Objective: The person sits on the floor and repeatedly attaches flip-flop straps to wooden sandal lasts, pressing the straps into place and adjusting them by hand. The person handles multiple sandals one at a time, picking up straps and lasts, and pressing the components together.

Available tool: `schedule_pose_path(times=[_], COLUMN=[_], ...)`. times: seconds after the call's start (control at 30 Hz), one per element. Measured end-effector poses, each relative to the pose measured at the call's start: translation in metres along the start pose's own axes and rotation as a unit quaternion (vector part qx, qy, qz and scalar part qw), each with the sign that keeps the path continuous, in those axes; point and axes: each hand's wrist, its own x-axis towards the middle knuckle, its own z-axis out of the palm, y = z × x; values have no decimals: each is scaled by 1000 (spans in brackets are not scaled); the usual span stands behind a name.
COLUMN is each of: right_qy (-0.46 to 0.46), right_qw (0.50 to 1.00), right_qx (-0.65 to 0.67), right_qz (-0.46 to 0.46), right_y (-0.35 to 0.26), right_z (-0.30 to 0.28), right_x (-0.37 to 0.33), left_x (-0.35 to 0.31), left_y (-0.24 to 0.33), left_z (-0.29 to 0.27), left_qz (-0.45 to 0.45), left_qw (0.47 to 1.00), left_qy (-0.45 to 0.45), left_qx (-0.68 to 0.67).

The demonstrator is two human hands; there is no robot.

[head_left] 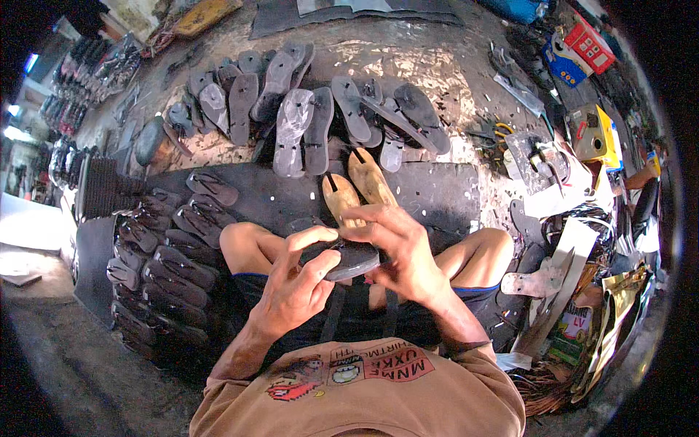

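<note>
Just above my lap is a black sandal point(352, 262), its heel end turned toward me. My left hand point(295, 280) grips its left side, with thumb and forefinger bent over the top. My right hand point(399, 251) closes around the other side, its fingers reaching across the upper face. Part of the sandal is hidden under my fingers. Right beyond it, a pale wooden shoe last point(339, 195) with a slot at its tip points away from me. A second wooden last point(370, 178) lies beside it on the right. Whether my right fingers touch the nearer last, I cannot tell.
Several grey sandal soles point(317, 131) lie spread out ahead on the floor. Finished black sandals point(178, 269) are stacked in rows at my left. On the right are yellow-handled scissors point(502, 131), a yellow box point(604, 138) and a long pale strip point(561, 266).
</note>
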Motion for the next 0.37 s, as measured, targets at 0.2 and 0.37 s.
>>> schedule_pose_path(times=[0.2, 0.37], right_qy=[152, 3], right_qw=[907, 949], right_qx=[305, -136], right_qz=[249, 285], right_y=[78, 127], right_z=[75, 170], right_x=[-23, -65], left_x=[-13, 3], left_y=[-34, -115], left_z=[1, -35], left_qz=[-220, -305], left_qw=[969, 793], left_qy=[103, 253], left_qx=[42, -462])
